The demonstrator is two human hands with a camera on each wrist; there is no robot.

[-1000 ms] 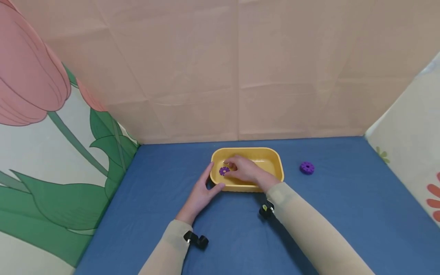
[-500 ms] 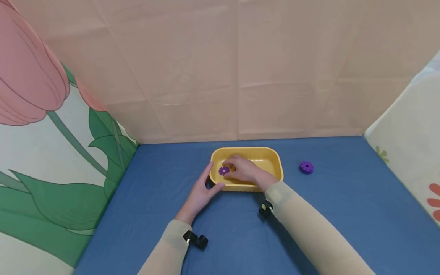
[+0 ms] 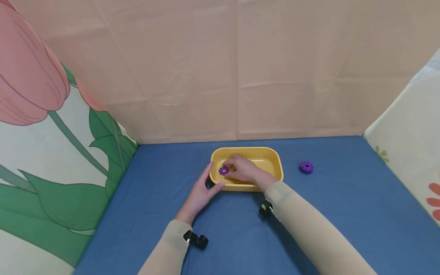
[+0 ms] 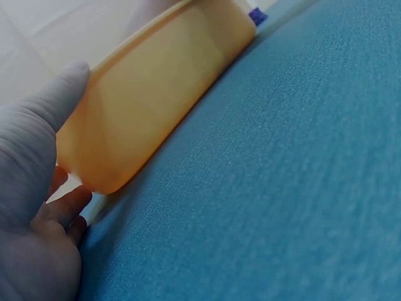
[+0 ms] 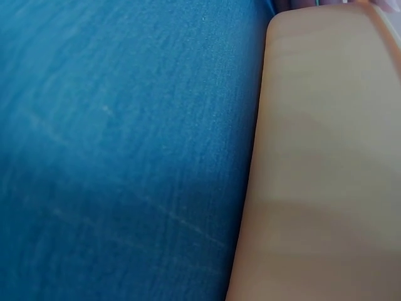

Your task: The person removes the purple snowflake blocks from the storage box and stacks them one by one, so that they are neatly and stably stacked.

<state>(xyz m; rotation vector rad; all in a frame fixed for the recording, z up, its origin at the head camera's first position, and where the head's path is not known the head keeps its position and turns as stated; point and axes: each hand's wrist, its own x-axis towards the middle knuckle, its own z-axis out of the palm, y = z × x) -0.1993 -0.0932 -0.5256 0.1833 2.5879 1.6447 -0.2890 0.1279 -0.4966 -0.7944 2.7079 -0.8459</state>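
A yellow rectangular tray (image 3: 266, 164) sits on the blue table. My left hand (image 3: 197, 194) holds its left end, thumb at the near rim and fingers along the end wall; the left wrist view shows the thumb (image 4: 59, 94) against the tray's corner. Inside the tray, my right hand (image 3: 245, 170) curls thumb and forefinger around the edge of a small purple notched plastic disc (image 3: 221, 170), flower-like, with a hole in its centre. The right wrist view shows mostly the tray's outer wall (image 5: 326, 157); the right hand's grip is hidden there.
Right of the tray, a thicker purple notched piece (image 3: 302, 168) lies on the blue cloth (image 3: 343, 214). A beige cloth wall (image 3: 192, 76) rises behind the table, with flower-printed panels at both sides.
Both hands, the tray and the purple pieces keep their places. Only a slight shift of the whole head view shows, along with movement of the printed panel at left.
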